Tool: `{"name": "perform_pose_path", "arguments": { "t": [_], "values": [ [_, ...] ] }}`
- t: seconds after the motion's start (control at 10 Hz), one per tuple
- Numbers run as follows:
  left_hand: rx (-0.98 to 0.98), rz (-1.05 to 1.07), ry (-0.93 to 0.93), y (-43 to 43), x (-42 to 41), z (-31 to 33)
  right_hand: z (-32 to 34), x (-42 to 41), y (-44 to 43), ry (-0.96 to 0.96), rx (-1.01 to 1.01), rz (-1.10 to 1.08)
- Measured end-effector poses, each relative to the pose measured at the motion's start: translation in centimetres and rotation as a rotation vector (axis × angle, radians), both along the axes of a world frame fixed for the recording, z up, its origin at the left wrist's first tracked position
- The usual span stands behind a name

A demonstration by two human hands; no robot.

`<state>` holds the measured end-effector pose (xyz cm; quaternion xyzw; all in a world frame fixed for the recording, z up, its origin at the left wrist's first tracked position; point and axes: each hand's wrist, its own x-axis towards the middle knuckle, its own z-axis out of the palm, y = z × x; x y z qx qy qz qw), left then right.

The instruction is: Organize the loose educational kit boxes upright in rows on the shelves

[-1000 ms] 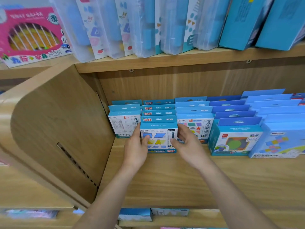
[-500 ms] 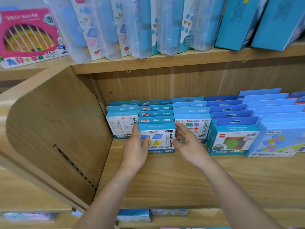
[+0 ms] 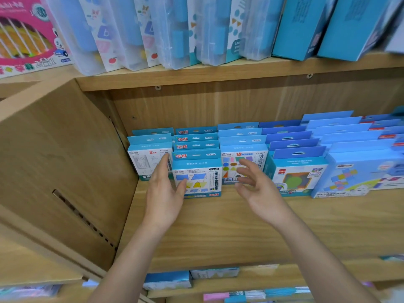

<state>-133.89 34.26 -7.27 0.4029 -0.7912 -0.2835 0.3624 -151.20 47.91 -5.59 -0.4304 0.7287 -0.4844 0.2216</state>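
Several rows of blue kit boxes stand upright on the middle shelf [image 3: 218, 232]. The front box of the second row [image 3: 197, 176] shows blue and yellow shapes. My left hand [image 3: 164, 193] rests against its left side, fingers straight and thumb on its front face. My right hand [image 3: 255, 186] hovers open just right of that box, fingers spread, touching nothing, in front of the box with coloured shapes [image 3: 242, 162]. Further right stand a box with a green circle [image 3: 295, 178] and a box with coloured squares [image 3: 360, 178].
A wooden side panel [image 3: 65, 171] closes the shelf on the left. The upper shelf [image 3: 218, 71] carries clear plastic cases, tall blue boxes and a pink box [image 3: 28, 38]. Below, a lower shelf holds flat-lying boxes [image 3: 168, 279].
My right hand has let go of the front box's right side and pulled back to the right, fingers spread. My left hand stays against the box's left side.
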Motion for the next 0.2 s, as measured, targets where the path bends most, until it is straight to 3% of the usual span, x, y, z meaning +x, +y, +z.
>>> {"name": "perform_pose_path", "arguments": {
  "t": [0.2],
  "values": [
    [-0.391, 0.013, 0.045, 3.0, 0.6, 2.1, 0.6, -1.8, 4.7, 0.262, -0.069, -0.099]
  ]
}}
